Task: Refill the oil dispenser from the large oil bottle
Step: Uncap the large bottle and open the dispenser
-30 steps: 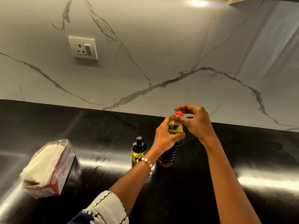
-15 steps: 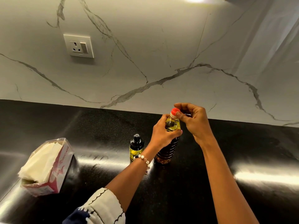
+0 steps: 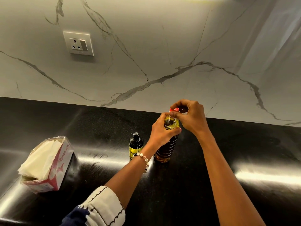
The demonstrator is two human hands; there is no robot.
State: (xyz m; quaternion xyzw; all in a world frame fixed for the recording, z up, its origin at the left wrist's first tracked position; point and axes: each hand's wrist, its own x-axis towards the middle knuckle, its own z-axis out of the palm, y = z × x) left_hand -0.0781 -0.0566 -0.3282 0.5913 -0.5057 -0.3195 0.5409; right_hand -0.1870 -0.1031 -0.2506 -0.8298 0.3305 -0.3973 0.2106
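While left hand (image 3: 160, 132) grips oil bottle (image 3: 167, 144) on table (image 3: 211, 168), right hand (image 3: 189, 116) pinches red cap (image 3: 174, 109); tissue box (image 3: 55, 168) reads "ORIGAMI".

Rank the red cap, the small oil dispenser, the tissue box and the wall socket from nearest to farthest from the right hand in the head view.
From the right hand:
1. Red cap, pinched in its fingers, on top of the large oil bottle.
2. Oil dispenser, on the counter left of the bottle.
3. Wall socket, up on the marble wall, far left.
4. Tissue box, at the counter's left end.
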